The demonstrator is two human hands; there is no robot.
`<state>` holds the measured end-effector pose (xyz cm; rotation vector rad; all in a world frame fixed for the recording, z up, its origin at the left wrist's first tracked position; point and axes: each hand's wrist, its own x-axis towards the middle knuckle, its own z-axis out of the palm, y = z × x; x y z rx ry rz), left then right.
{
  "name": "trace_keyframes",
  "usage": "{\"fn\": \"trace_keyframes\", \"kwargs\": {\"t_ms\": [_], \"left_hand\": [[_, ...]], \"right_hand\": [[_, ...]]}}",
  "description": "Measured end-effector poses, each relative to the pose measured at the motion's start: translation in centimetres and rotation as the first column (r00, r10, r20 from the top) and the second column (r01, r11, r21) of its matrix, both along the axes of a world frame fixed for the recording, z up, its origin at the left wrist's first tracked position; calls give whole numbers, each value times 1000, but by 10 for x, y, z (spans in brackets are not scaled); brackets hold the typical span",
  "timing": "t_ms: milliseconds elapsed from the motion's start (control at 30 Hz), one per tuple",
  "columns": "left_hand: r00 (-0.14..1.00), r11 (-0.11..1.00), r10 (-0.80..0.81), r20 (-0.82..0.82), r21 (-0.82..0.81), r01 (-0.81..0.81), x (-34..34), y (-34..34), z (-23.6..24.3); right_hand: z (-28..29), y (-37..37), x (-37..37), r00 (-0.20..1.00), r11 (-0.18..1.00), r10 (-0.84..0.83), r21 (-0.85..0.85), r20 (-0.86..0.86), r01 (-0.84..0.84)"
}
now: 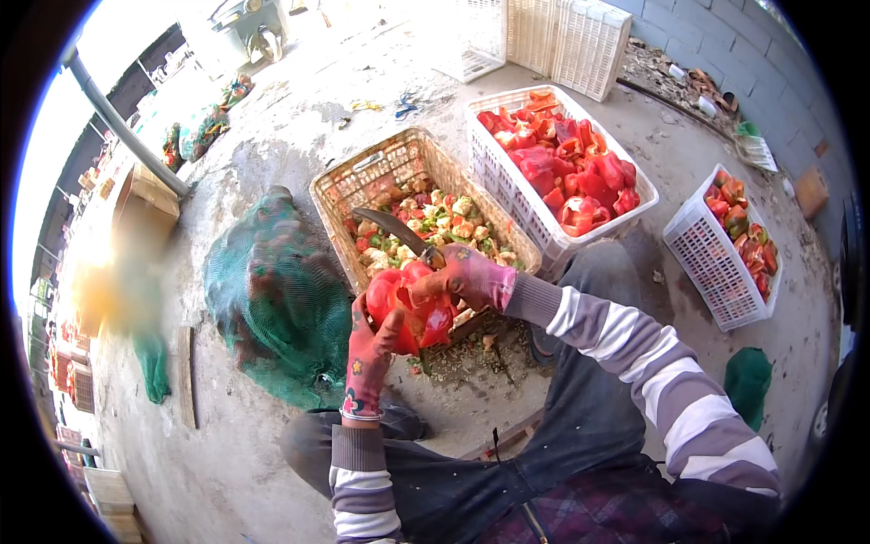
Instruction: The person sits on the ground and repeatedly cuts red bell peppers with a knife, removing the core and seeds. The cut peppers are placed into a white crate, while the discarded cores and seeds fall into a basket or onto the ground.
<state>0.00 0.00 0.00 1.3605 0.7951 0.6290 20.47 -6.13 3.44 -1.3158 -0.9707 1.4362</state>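
Observation:
A red bell pepper point(419, 313), broken open, is held in front of me. My left hand point(370, 355), in a pink-red flowered glove, is closed on its left side. My right hand point(473, 276), gloved alike, grips a knife point(391, 225) whose curved blade points up and left; its fingers also touch the pepper's upper right. Just beyond and partly beneath my hands stands a tan slotted crate point(349, 184), holding pale pepper cores point(426, 218) with green stems and red bits. To its right, a white crate point(587, 238) is heaped with red pepper pieces point(566, 168).
Left of the tan crate lies a full green mesh bag point(272, 304). A smaller white crate point(711, 267) of mixed peppers stands at right, near a green bundle point(748, 385). Upright crates point(584, 50) are at the back, by a block wall point(725, 45). A wooden strip point(186, 376) lies left.

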Motion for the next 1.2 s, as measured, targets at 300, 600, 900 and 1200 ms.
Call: {"fn": "trace_keyframes", "kwargs": {"t_ms": [300, 600, 900, 1200], "left_hand": [[970, 980, 201, 138, -14, -201, -6, 6, -14], [921, 862, 356, 156, 326, -389, -1, 0, -8], [942, 838, 336, -3, 458, -297, 3, -10, 2], [965, 999, 8, 262, -42, 3, -8, 3, -9]], "right_hand": [[1, -10, -7, 999, 998, 26, 59, 31, -28], [-5, -5, 9, 978, 976, 207, -70, 2, -207], [-17, 10, 1, 691, 980, 65, 84, 720, -181], [-24, 8, 8, 767, 981, 146, 6, 625, -192]]}}
